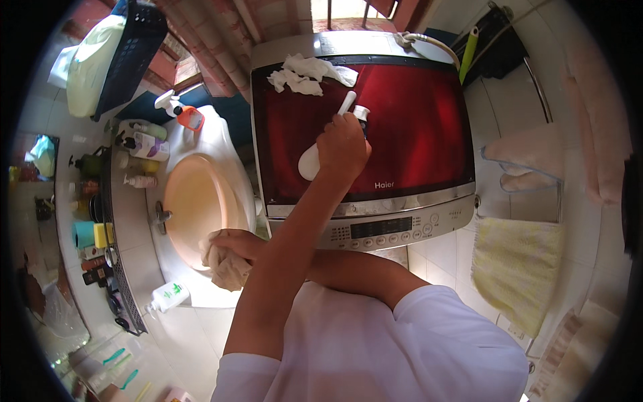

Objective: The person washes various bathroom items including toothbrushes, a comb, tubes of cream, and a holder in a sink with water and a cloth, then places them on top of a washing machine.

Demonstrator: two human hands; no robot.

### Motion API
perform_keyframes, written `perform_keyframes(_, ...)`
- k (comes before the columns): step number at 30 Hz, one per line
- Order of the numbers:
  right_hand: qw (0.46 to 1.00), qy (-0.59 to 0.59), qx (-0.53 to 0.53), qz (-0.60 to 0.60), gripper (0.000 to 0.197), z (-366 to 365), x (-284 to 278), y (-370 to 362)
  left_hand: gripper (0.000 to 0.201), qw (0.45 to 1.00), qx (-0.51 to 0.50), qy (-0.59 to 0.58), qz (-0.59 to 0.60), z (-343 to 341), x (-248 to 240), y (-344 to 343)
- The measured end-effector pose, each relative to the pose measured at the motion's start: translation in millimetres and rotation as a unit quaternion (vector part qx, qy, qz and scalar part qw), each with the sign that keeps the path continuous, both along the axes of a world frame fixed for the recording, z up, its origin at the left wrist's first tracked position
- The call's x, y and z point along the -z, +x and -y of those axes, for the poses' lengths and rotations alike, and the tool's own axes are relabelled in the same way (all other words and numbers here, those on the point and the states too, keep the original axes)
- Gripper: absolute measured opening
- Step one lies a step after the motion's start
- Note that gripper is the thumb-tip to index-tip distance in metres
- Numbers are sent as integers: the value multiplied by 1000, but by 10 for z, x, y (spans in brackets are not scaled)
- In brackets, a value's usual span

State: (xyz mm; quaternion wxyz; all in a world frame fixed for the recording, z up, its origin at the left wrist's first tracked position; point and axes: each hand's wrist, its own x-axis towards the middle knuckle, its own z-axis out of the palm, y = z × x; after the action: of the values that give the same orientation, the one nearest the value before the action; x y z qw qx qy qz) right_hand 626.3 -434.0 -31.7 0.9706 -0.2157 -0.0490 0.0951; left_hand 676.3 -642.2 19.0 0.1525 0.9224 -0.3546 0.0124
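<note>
Head view: at frame centre, I observe the left hand (343,149) closed around a rounded white plastic container (309,165), above the glossy dark-red washing-machine lid (415,134). I cannot tell whether container and lid touch. Left of centre, the right hand (236,243), passed under the left forearm (287,258), grips a crumpled beige cloth (225,269) at the lower edge of a peach-coloured oval basin (191,197). Crumpled white tissue (308,72) lies on the lid, upper centre.

A white bottle (309,163), partly hidden, is gripped at a slant over a glossy red lid (422,127); a beige cloth (226,266), crumpled, is held bunched by a peach basin's rim (233,204).
</note>
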Motion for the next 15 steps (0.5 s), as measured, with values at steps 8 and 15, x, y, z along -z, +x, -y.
perform_keyframes(8, 874, -453, -1, 177, 31, 187, 393, 59, 48, 828, -58, -332, -448, -1066, -445, 271)
perform_keyframes(15, 971, -27, -211, -111, 37, 304, -47, 698, 44, 510, -171, -707, -459, -3325, -530, -139)
